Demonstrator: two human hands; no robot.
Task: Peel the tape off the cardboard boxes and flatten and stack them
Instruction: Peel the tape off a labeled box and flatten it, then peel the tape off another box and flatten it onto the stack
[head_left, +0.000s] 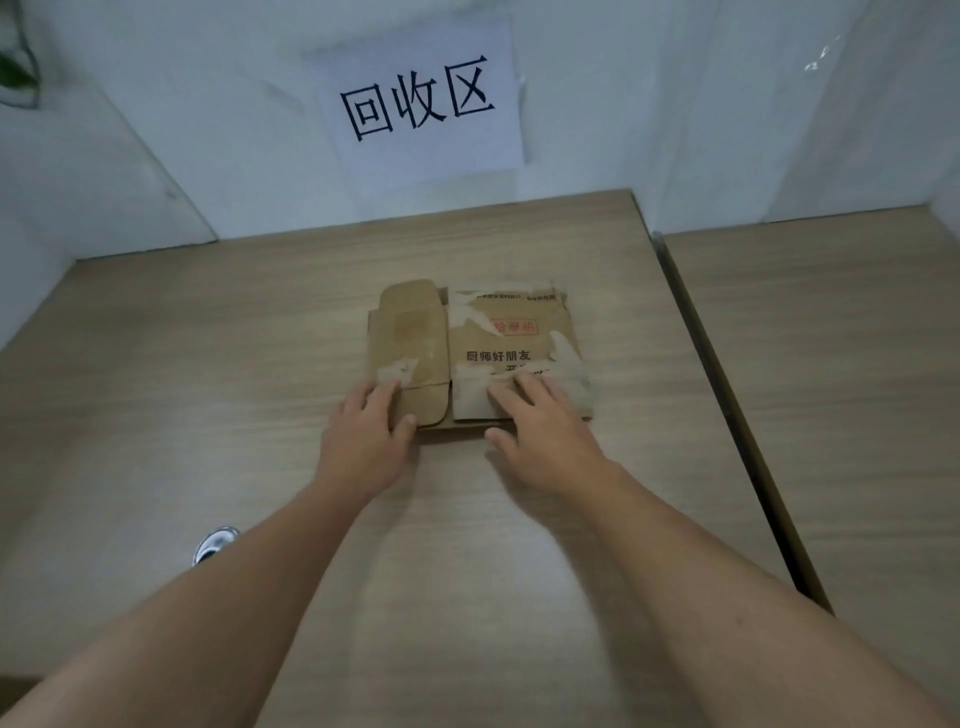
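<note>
A flattened brown cardboard box (514, 338) lies on the wooden table (208, 389), with torn pale patches and printed characters on its top face. A second flattened piece with rounded flaps (413, 332) lies over its left part. My left hand (371, 434) rests palm down on the near left corner of the cardboard, fingers spread. My right hand (540, 421) lies flat on the near right part, fingers spread over a pale torn strip. Neither hand grips anything.
A white paper sign (421, 104) with large black characters hangs on the white wall behind the table. A second table (831, 364) adjoins on the right, with a dark gap between them. A shiny round object (215, 543) sits at the near left.
</note>
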